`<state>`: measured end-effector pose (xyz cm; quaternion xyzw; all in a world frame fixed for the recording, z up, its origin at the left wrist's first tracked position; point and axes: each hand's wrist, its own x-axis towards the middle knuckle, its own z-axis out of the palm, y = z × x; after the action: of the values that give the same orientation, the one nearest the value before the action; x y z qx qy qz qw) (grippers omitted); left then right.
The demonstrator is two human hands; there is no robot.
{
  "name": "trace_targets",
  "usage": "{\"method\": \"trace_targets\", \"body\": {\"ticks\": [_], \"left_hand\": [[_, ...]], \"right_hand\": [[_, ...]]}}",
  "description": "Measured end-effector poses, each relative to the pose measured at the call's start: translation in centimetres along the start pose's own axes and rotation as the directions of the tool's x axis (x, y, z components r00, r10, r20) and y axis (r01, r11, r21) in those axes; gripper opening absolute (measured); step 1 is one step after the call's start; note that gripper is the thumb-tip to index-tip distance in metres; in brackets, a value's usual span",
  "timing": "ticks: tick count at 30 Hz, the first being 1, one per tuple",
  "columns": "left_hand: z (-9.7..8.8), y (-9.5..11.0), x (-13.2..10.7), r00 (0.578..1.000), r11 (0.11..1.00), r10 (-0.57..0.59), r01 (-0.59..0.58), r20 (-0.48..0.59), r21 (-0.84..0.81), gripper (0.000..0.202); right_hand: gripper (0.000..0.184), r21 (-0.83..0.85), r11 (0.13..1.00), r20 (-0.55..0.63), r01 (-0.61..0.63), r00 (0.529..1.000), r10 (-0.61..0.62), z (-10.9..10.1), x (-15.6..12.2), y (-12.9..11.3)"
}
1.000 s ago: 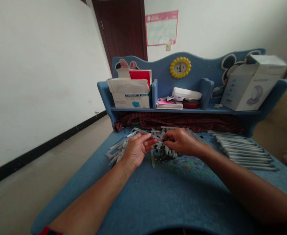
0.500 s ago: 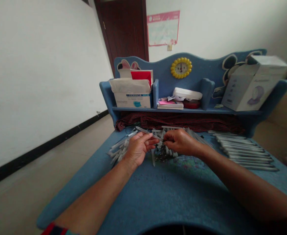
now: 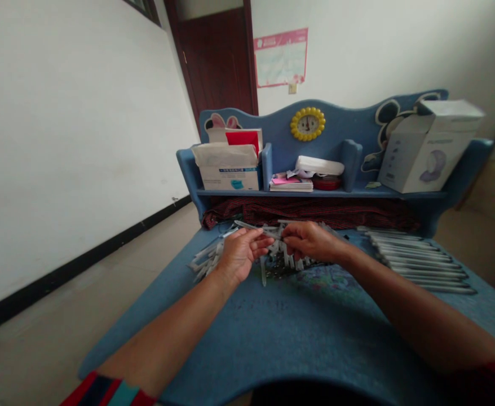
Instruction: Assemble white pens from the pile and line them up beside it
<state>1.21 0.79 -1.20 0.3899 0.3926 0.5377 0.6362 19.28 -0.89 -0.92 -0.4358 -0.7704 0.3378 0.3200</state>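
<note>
A slim, translucent pen barrel (image 3: 247, 225) slants between my two hands above the desk. Thumb and fingers of my left hand (image 3: 239, 255) pinch it along its middle. At its near end, the curled fingers of my right hand (image 3: 309, 239) close on it; any small part in their grip is hidden. Beneath and behind the hands is a heap of clear pen parts with small dark pieces (image 3: 279, 268). More loose barrels (image 3: 207, 260) lie to the left of my left hand. One single barrel (image 3: 263, 272) points toward me in front of the heap.
Pens with dark ends lie side by side in a row (image 3: 420, 262) on the right of the blue desk (image 3: 247, 338). Rolled checked cloth (image 3: 306, 211) runs beneath the shelf. The shelf carries a mask box (image 3: 226, 175), papers, a yellow clock (image 3: 308, 124) and a white carton (image 3: 429, 149).
The camera view has tipped up slightly. Both hands stay at nearly the same place with the barrel between them, its near end now a little higher against my right fingers.
</note>
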Motion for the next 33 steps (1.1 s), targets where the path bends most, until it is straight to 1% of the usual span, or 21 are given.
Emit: {"method": "trace_targets", "body": {"ticks": [3,7,11,15,23,27,33], "left_hand": [[0.4,-0.1,0.3,1.0,0.999,-0.007,0.007,-0.008,-0.032,0.013],[0.9,-0.7,1.0,1.0,0.997,-0.003,0.004,0.01,-0.081,0.011],[1.2,-1.3,1.4,1.0,0.994,0.024,-0.022,0.014,-0.105,0.012],[1.0,-1.7,1.6,0.999,0.992,0.045,-0.043,0.015,-0.118,0.013],[-0.4,-1.9,1.7,0.998,0.992,0.062,-0.059,0.024,-0.111,0.013],[-0.5,-2.0,1.5,0.998,0.994,0.052,-0.048,0.041,-0.097,0.014],[-0.8,-2.1,1.4,0.998,0.992,0.048,-0.042,0.047,-0.123,0.016]], "right_hand": [[0.012,0.064,0.998,0.006,-0.026,1.0,0.025,-0.2,0.1,0.2],[0.011,0.172,0.981,-0.01,-0.087,0.996,0.09,-0.3,0.4,0.8],[0.012,0.217,0.97,-0.045,-0.11,0.991,0.122,-0.2,0.5,1.5],[0.011,0.207,0.975,-0.091,-0.085,0.99,0.105,0.1,0.5,1.8],[0.011,0.128,0.992,-0.147,0.003,0.989,0.016,1.4,0.6,2.1],[0.009,0.094,0.996,-0.176,-0.008,0.984,0.025,1.7,0.6,2.3],[0.013,0.026,1.0,-0.21,-0.016,0.977,0.022,2.1,0.7,2.8]]}}
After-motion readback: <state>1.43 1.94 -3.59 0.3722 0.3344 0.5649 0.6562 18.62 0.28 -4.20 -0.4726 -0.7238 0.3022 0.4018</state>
